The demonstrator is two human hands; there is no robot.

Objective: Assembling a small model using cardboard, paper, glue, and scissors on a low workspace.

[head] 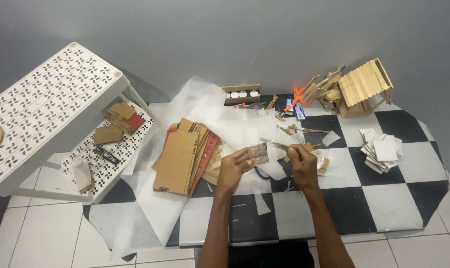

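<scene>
Black and white squares cover the table (383,208), and both hands work near its middle. Left hand (235,166) is curled shut on a small clear plastic piece (258,155), pinching it between thumb and fingers. Right hand (303,161) is closed too, pinching one end of a thin stick (277,144) that points toward ten o'clock, just above the plastic piece. The two hands are near each other but not touching. At nine o'clock from the left hand lies a stack of flat cardboard (182,156), resting on a big sheet of white paper (200,114) that hangs over the table's near edge. At three o'clock from the right hand sits a pile of small white cards (382,150), well apart from it. Between the hands and the near edge the table is mostly bare, with only a few paper scraps (260,203). At one o'clock, by the far edge, stands a little house made of wooden sticks (358,88), tilted, with an orange clip (296,97) just beside it. At twelve o'clock is a small wooden tray (242,93) holding white round things. Off the table at nine o'clock stands a white plastic shelf (51,99) with cardboard bits (121,119) on its lower level. Grey wall (225,34) rises behind, and white floor tiles (51,238) show below.
</scene>
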